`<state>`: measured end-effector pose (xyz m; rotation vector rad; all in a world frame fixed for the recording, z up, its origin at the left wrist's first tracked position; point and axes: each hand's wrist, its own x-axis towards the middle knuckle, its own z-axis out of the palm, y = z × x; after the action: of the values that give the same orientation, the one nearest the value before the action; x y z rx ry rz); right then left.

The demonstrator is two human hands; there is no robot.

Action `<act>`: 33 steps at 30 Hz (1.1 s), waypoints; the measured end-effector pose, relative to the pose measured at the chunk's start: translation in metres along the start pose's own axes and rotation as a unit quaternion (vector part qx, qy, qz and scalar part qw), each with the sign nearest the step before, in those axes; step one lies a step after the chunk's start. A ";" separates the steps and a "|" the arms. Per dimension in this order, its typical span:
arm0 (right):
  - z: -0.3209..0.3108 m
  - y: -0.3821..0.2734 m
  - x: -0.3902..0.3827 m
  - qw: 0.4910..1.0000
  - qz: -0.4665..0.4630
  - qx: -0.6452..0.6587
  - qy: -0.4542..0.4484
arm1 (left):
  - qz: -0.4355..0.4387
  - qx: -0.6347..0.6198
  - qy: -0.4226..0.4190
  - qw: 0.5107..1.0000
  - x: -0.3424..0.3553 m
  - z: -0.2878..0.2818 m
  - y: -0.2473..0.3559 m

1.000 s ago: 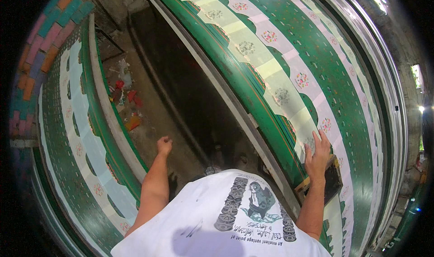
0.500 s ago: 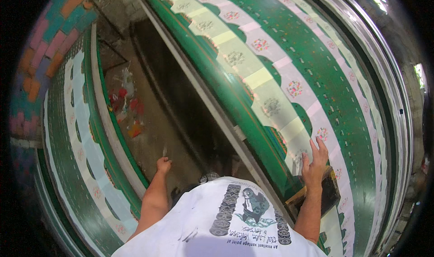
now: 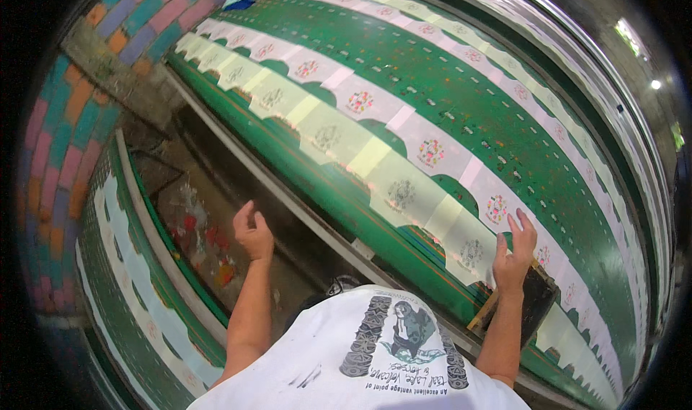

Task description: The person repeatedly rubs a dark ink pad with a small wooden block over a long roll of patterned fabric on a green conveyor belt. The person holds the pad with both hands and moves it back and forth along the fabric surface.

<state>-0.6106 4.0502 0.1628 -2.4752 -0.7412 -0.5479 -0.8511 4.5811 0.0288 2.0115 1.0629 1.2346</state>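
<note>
My right hand (image 3: pixel 515 257) is open, its fingers spread over a strip of cream fabric panels (image 3: pixel 401 192) with dark round prints. Close under my right wrist, a dark wooden-edged frame (image 3: pixel 532 302) rests on the long green table (image 3: pixel 324 199); my forearm hides part of it. Beyond the cream strip runs a pale pink strip of panels (image 3: pixel 450 172) with colourful round floral prints. My left hand (image 3: pixel 254 233) is empty and open, fingers loosely bent, above the aisle floor beside the table.
At the left stands a second green table (image 3: pixel 130 266) with pale printed strips. Red and orange scraps (image 3: pixel 209 237) litter the aisle floor (image 3: pixel 249 194). A painted brick wall (image 3: pixel 137 28) closes the far left. More pale strips (image 3: pixel 497 60) run along the table's far side.
My view has turned toward the left, showing more of the table's far end. My left hand has risen and its fingers have opened. My right hand stays spread over the strips.
</note>
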 end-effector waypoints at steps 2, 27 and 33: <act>0.006 -0.012 -0.008 1.000 0.020 -0.012 0.002 | 0.128 -0.030 -0.042 0.990 0.035 0.022 0.041; -0.130 -0.078 -0.281 0.939 0.291 -0.170 0.064 | 0.410 -0.385 -0.536 0.629 -0.216 0.138 0.288; -0.185 -0.042 -0.363 0.944 0.291 -0.126 0.087 | 0.421 -0.412 -0.552 0.591 -0.305 0.085 0.317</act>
<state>-0.9583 3.8345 0.1433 -2.6555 0.1518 -0.6445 -0.7483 4.1496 0.0931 1.8151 -1.0199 0.3296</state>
